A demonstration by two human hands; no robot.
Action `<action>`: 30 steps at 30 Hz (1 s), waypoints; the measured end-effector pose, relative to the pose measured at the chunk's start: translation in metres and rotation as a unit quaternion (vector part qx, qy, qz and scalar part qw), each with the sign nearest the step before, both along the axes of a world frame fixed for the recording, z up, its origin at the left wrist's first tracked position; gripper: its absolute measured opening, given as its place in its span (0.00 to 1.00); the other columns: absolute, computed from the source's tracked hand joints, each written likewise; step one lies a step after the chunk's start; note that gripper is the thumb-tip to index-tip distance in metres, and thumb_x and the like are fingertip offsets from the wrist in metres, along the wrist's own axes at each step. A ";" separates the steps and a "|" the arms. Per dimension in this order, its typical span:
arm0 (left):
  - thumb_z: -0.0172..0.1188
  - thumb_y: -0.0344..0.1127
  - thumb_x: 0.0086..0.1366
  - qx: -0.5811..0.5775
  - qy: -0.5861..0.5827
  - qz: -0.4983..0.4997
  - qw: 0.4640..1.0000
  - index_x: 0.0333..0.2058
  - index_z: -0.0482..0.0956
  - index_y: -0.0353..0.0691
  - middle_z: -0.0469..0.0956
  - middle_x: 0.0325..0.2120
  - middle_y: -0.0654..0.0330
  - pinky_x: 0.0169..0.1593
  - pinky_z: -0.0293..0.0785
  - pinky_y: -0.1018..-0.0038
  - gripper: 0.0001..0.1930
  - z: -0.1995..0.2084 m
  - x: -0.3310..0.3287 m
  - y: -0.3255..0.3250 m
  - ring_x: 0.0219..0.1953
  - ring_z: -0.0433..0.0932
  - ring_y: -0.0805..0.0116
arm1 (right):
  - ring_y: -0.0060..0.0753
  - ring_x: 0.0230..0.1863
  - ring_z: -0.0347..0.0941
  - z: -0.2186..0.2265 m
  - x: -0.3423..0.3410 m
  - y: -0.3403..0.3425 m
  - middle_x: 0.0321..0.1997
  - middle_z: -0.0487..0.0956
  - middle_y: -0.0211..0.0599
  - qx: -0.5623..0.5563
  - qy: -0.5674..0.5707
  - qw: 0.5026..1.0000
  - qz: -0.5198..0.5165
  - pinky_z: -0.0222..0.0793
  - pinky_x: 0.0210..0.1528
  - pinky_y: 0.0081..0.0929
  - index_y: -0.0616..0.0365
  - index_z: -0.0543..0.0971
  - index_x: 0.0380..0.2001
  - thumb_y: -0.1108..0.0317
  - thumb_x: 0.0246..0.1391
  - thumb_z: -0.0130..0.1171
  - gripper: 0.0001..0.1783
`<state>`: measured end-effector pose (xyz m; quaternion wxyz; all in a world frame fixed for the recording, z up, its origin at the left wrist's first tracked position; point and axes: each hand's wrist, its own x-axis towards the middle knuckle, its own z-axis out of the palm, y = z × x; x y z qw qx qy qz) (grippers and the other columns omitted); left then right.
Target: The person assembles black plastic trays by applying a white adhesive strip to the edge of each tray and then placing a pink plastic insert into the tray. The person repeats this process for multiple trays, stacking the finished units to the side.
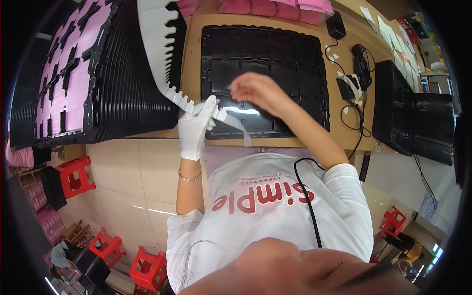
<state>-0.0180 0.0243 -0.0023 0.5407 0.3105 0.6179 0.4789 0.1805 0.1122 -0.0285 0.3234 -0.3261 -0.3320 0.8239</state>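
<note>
My left hand, in a white glove, is closed on a long white label strip. Square pieces line the strip near the glove, and its pale, see-through tail hangs past the fingers over the tray's near edge. Bare and slightly blurred, my right hand hovers above the middle of a black plastic tray. Its fingertips are pinched together, with a tiny pale bit showing at their tips that is too small to name. The tray lies flat on the brown tabletop, divided by moulded ridges into several shallow compartments.
A tall stack of black trays, pink sheets in the top one, stands left. Pink packs lie along the back. Cables and a black adapter are at the right, beside a black bin-like box. Red stools stand on the floor.
</note>
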 end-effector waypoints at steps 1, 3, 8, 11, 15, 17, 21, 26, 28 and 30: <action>0.65 0.38 0.62 0.001 -0.007 0.013 1.000 0.36 0.84 0.32 0.78 0.23 0.68 0.24 0.58 0.87 0.13 0.002 0.005 -0.001 0.20 0.65 0.86 | 0.27 0.39 0.76 -0.001 -0.003 -0.017 0.38 0.78 0.39 0.019 -0.036 0.999 0.017 0.72 0.46 0.23 0.63 0.75 0.39 0.69 0.60 0.55 0.08; 0.65 0.38 0.62 0.013 -0.004 0.019 1.000 0.36 0.84 0.33 0.78 0.23 0.68 0.24 0.58 0.87 0.12 0.001 0.009 -0.006 0.20 0.65 0.87 | 0.18 0.35 0.73 0.002 -0.014 -0.046 0.33 0.79 0.32 0.056 -0.088 0.994 0.026 0.68 0.40 0.16 0.60 0.76 0.37 0.64 0.58 0.60 0.10; 0.66 0.37 0.61 0.004 0.015 0.035 0.999 0.36 0.84 0.33 0.78 0.23 0.68 0.23 0.58 0.86 0.11 0.006 0.002 -0.021 0.19 0.65 0.86 | 0.17 0.30 0.72 -0.004 -0.012 -0.056 0.31 0.77 0.29 0.265 -0.292 0.915 -0.082 0.70 0.34 0.17 0.59 0.76 0.34 0.71 0.52 0.65 0.09; 0.64 0.38 0.63 0.015 0.027 0.053 0.998 0.36 0.84 0.35 0.76 0.21 0.70 0.23 0.55 0.86 0.12 0.004 -0.008 -0.036 0.19 0.62 0.86 | 0.21 0.29 0.73 -0.006 -0.013 -0.048 0.33 0.75 0.32 0.447 -0.325 0.831 -0.057 0.70 0.32 0.20 0.60 0.77 0.33 0.72 0.48 0.66 0.10; 0.64 0.38 0.62 0.003 0.049 0.057 0.997 0.36 0.84 0.34 0.76 0.22 0.70 0.24 0.55 0.86 0.12 0.006 -0.017 -0.052 0.19 0.63 0.86 | 0.35 0.41 0.70 -0.015 -0.038 -0.049 0.38 0.73 0.35 0.579 -0.338 0.742 -0.004 0.69 0.43 0.28 0.57 0.80 0.33 0.70 0.44 0.68 0.11; 0.65 0.36 0.62 0.002 0.034 0.056 0.998 0.36 0.84 0.33 0.76 0.22 0.69 0.24 0.57 0.86 0.11 0.001 -0.019 -0.055 0.19 0.64 0.86 | 0.41 0.47 0.65 -0.012 -0.045 -0.051 0.39 0.72 0.35 0.565 -0.358 0.742 0.035 0.64 0.51 0.32 0.57 0.80 0.33 0.68 0.44 0.68 0.11; 0.65 0.35 0.62 0.005 0.033 0.075 0.997 0.36 0.83 0.32 0.77 0.23 0.69 0.24 0.57 0.86 0.11 -0.005 -0.022 -0.060 0.19 0.64 0.86 | 0.36 0.46 0.71 -0.018 -0.044 -0.049 0.41 0.75 0.38 0.540 -0.287 0.786 0.093 0.68 0.49 0.30 0.58 0.79 0.31 0.72 0.45 0.65 0.08; 0.65 0.37 0.62 -0.005 0.022 0.096 0.995 0.36 0.84 0.33 0.76 0.22 0.69 0.24 0.56 0.86 0.11 -0.005 -0.024 -0.063 0.20 0.63 0.86 | 0.28 0.43 0.76 0.010 -0.015 -0.059 0.44 0.78 0.40 0.147 -0.002 0.979 0.142 0.72 0.49 0.26 0.62 0.76 0.35 0.76 0.50 0.57 0.07; 0.65 0.37 0.62 -0.011 0.014 0.085 0.996 0.36 0.84 0.33 0.76 0.23 0.69 0.24 0.56 0.86 0.11 0.001 -0.020 -0.063 0.20 0.63 0.86 | 0.22 0.39 0.73 0.011 -0.018 -0.072 0.41 0.78 0.37 0.104 -0.050 0.985 0.131 0.69 0.43 0.21 0.63 0.76 0.39 0.72 0.55 0.56 0.09; 0.66 0.35 0.61 -0.014 0.003 0.065 0.998 0.36 0.83 0.32 0.77 0.24 0.69 0.25 0.58 0.86 0.11 0.002 -0.017 -0.064 0.21 0.64 0.86 | 0.18 0.34 0.70 0.012 -0.031 -0.086 0.39 0.78 0.35 0.046 -0.119 0.984 0.124 0.67 0.38 0.17 0.62 0.76 0.40 0.70 0.57 0.56 0.09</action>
